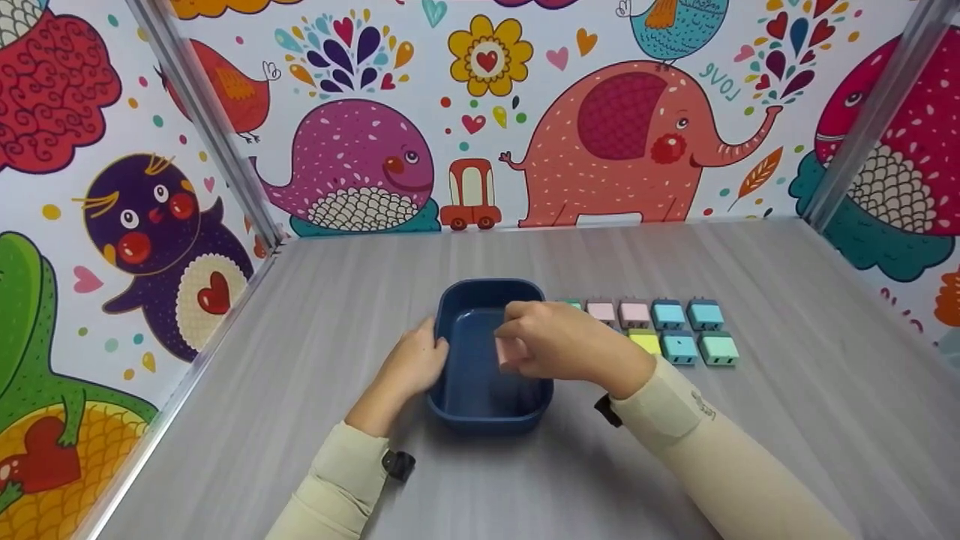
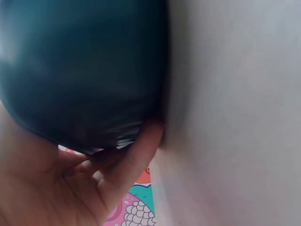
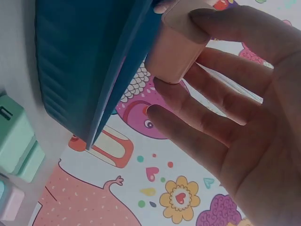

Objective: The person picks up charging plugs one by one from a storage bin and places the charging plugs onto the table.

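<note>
A deep blue plastic bin (image 1: 480, 424) stands on the table, its visible floor bare. My left hand (image 1: 409, 360) holds the bin's left side, thumb at the rim; in the left wrist view its fingers (image 2: 136, 165) lie along the outer wall. Above the bin's right half, my right hand (image 1: 559, 341) pinches a pink charger block (image 1: 511, 352) between thumb and fingers. The right wrist view shows the pink charger block (image 3: 176, 47) close beside the bin's rim, with the lower fingers spread away from it.
Two rows of charger blocks sit right of the bin, among them pink (image 1: 634, 313), blue (image 1: 705, 315), yellow (image 1: 643, 342) and green (image 1: 718, 348) ones. My right forearm partly covers the rows. Cartoon-printed panels (image 1: 480, 112) with metal posts (image 1: 862, 135) enclose the grey table (image 1: 337, 285).
</note>
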A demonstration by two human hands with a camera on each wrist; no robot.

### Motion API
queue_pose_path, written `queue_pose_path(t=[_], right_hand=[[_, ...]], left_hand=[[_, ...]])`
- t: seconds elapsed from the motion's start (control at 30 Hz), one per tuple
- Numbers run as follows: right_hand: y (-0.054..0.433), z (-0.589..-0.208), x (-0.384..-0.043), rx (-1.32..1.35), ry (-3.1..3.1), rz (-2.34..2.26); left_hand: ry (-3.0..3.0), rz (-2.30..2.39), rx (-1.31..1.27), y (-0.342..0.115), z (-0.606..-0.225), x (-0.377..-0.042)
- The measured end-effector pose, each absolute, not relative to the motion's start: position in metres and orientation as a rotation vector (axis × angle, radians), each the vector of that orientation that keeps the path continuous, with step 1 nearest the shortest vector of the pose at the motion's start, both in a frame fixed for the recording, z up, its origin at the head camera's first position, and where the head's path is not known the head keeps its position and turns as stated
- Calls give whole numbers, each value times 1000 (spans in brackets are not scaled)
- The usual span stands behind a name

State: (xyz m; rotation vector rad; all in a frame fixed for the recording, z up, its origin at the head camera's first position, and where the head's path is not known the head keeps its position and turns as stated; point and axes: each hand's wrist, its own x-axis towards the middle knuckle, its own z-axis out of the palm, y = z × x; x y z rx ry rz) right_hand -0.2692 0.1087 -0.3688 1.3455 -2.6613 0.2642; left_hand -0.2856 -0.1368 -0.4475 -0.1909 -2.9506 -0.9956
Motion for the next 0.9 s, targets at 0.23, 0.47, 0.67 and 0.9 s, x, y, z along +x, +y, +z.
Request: queue_pose_path(t=[0.23,0.47,0.67,0.9], right_hand=[[122,-368,-261,1297,-2673,324],[140,-362,-257,1231,-2658,317],[159,-360,-256,1161,-2687,304],[178,-363,-256,1120,-2714,301]], left_hand=[[-2957,-1000,-181,-136,-447,-286],[-2964,-1008,-164,-135,-447,-285],[-2964,-1000,-162,-135,-447,-286],[-2972,-994,-156,-137,-447,-286]])
